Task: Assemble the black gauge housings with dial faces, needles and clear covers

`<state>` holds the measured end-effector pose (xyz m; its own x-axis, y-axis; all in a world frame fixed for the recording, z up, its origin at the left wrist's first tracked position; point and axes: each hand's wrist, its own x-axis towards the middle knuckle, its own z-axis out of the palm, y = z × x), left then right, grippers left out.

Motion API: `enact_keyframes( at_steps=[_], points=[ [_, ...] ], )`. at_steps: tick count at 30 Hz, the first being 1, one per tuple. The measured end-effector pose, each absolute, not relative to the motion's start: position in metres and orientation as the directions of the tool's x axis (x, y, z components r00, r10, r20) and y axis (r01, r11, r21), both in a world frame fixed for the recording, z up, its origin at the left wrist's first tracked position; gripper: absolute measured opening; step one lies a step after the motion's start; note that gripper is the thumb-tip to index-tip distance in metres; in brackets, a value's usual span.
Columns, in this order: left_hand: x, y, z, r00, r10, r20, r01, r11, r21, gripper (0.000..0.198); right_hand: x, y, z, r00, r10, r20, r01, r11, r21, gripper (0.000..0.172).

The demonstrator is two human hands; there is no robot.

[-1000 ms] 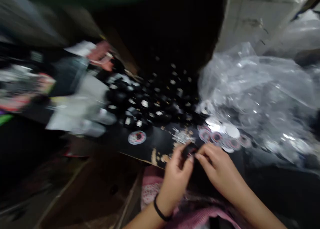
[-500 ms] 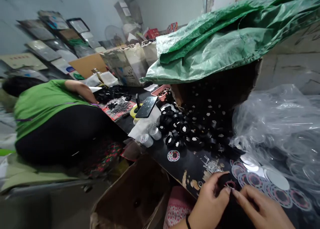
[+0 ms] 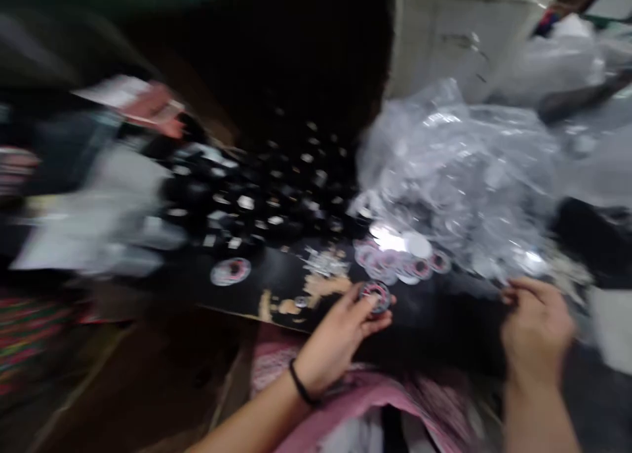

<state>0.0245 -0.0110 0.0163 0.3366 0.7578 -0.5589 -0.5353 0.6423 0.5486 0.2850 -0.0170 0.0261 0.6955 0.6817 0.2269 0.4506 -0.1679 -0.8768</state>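
My left hand [image 3: 345,328], with a black band round the wrist, is closed on a small round black case [image 3: 376,296]. A printed dial in grey, red and black shows on the case's face, and my thumb presses on it. Off to the right, my right hand [image 3: 538,324] has its fingers pinched together at the lower edge of a clear plastic bag [image 3: 474,176]. Blur hides what those fingertips hold, if anything. Printed discs [image 3: 390,263] lie in an overlapping group between the hands and the bag, with shiny plain discs [image 3: 419,245] on top.
A heap of black round parts [image 3: 266,203] spills from a dark box behind. Small white pieces [image 3: 326,263] lie near a worn patch of the black table [image 3: 444,321]. More printed discs [image 3: 231,271] are at left, beside blurred white sheets [image 3: 89,222]. Pink cloth [image 3: 395,394] covers my lap.
The view has swung right and the co-worker in green is out of sight. My hands, together before, are apart: the right has moved to the bag, the left keeps the round case.
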Motion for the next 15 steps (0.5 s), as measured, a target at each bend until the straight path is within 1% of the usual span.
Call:
enact_keyframes(
  at_steps=[1, 2, 3, 4, 5, 6, 8, 11, 13, 15],
  points=[
    [0.027, -0.010, 0.013, 0.397, 0.724, -0.565, -0.537, 0.682, 0.496, 0.028, 0.281, -0.018, 0.030, 0.718, 0.672, 0.180, 0.324, -0.095, -0.941, 0.009],
    [0.029, -0.008, 0.009, 0.445, 0.685, -0.577, -0.537, 0.720, 0.440, 0.029, 0.273, -0.017, 0.033, 0.696, 0.701, 0.153, 0.188, 0.028, -0.982, 0.008],
    [0.032, -0.006, 0.005, 0.477, 0.642, -0.600, -0.536, 0.754, 0.380, 0.030, 0.262, -0.013, 0.035, 0.620, 0.772, 0.140, 0.068, 0.125, -0.990, 0.009],
    [0.035, -0.004, 0.002, 0.499, 0.608, -0.617, -0.531, 0.778, 0.337, 0.031, 0.249, -0.009, 0.036, 0.524, 0.839, 0.148, -0.013, 0.182, -0.983, 0.011],
    [0.038, -0.003, 0.000, 0.509, 0.587, -0.630, -0.528, 0.791, 0.310, 0.031, 0.236, -0.006, 0.038, 0.421, 0.891, 0.168, -0.058, 0.212, -0.976, 0.014],
    [0.040, -0.003, -0.001, 0.511, 0.579, -0.635, -0.529, 0.794, 0.299, 0.029, 0.222, -0.004, 0.040, 0.310, 0.935, 0.172, -0.086, 0.207, -0.974, 0.015],
    [0.043, -0.004, 0.001, 0.503, 0.598, -0.624, -0.538, 0.781, 0.316, 0.026, 0.199, -0.002, 0.045, 0.136, 0.970, 0.202, -0.054, 0.211, -0.976, 0.018],
    [0.044, -0.006, 0.003, 0.456, 0.631, -0.628, -0.541, 0.757, 0.367, 0.020, 0.178, 0.002, 0.050, -0.080, 0.961, 0.266, 0.127, 0.275, -0.953, 0.021],
    [0.044, -0.007, 0.001, 0.412, 0.643, -0.645, -0.532, 0.745, 0.403, 0.016, 0.171, 0.008, 0.052, -0.185, 0.939, 0.289, 0.235, 0.328, -0.915, 0.020],
    [0.044, -0.007, -0.001, 0.394, 0.658, -0.642, -0.534, 0.732, 0.423, 0.015, 0.169, 0.013, 0.055, -0.238, 0.934, 0.268, 0.294, 0.332, -0.896, 0.019]
  ],
)
